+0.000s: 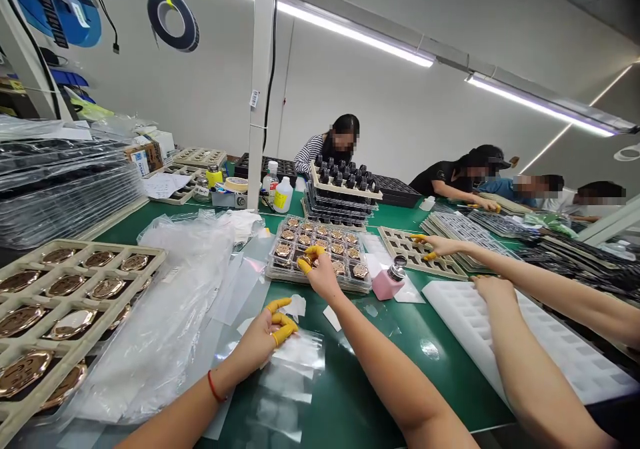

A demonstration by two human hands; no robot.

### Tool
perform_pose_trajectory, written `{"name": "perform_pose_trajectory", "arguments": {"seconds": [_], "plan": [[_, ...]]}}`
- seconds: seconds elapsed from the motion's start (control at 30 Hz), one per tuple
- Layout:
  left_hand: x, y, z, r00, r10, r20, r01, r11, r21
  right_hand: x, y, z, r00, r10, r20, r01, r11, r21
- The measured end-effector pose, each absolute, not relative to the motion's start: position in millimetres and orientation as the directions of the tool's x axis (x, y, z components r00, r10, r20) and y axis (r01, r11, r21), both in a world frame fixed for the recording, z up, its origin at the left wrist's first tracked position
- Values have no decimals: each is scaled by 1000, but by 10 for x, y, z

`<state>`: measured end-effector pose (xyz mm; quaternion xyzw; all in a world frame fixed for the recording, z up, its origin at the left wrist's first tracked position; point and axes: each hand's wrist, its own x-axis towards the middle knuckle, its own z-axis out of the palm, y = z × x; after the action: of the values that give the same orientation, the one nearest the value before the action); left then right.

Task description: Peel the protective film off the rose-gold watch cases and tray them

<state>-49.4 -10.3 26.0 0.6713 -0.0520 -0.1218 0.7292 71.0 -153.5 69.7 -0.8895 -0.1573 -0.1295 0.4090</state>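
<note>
My right hand (324, 277), with yellow finger cots, is closed in a pinch at the near left part of a clear plastic tray (285, 272). A shiny rose-gold watch case (314, 254) is between its fingertips, partly hidden by them. Several similar watch cases (337, 234) sit in the tray's compartments. My left hand (267, 332) is just above the table in front of the tray, index finger and thumb apart. A crumpled white tissue (298, 308) lies by its fingertips. Clear film strips (295, 382) lie beneath and below this hand.
A pink pump bottle (387, 284) stands right of the tray. At left are a beige tray (159, 256) of gold cases and plastic bags (165, 302). A neighbour's arms (525, 362) reach over a white foam tray (450, 296). Stacked trays (340, 209) and a post (260, 102) stand behind.
</note>
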Motion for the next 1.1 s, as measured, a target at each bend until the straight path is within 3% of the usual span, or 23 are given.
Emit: {"name": "perform_pose_trajectory", "arguments": {"seconds": [0.07,0.13,0.2,0.27,0.33,0.4,0.47,0.57,0.67,0.77,0.87,0.97,1.1], "plan": [[-475,-94,244,975,-212,-65,85,89,992,423,-1509,689,952,214,220,290,-395,-871],[-484,-95,256,973,-229,-16,49,140,989,161,-1478,656,946,323,20,75,-157,-985],[-510,-102,285,962,-272,25,26,182,983,-15,-1470,600,891,438,-120,-102,-65,-993],[-532,-107,308,957,-289,40,9,167,986,-64,-1507,524,855,496,-151,-134,-71,-988],[-538,-105,310,961,-274,25,8,118,993,14,-1585,428,882,463,-91,-39,-120,-992],[-526,-94,293,967,-254,-6,32,100,994,162,-1678,317,943,328,51,150,-284,-947],[-504,-80,271,966,-256,-29,63,127,990,307,-1756,215,945,256,205,314,-530,-787],[-473,-60,248,961,-272,-53,95,142,985,402,-1818,173,905,344,252,426,-708,-563],[-464,-46,239,964,-261,-52,79,92,993,313,-1852,338,874,400,277,484,-667,-566],[-482,-44,245,966,-256,-30,47,63,997,84,-1856,572,787,480,387,608,-501,-616],[-517,-56,271,958,-286,-23,42,61,997,-148,-1802,643,655,606,452,739,-389,-550],[-549,-79,310,932,-362,-15,32,42,999,-221,-1756,546,577,672,465,811,-400,-427],[-566,-99,353,929,-367,-47,74,59,996,-138,-1783,447,623,608,491,781,-448,-436]]}}
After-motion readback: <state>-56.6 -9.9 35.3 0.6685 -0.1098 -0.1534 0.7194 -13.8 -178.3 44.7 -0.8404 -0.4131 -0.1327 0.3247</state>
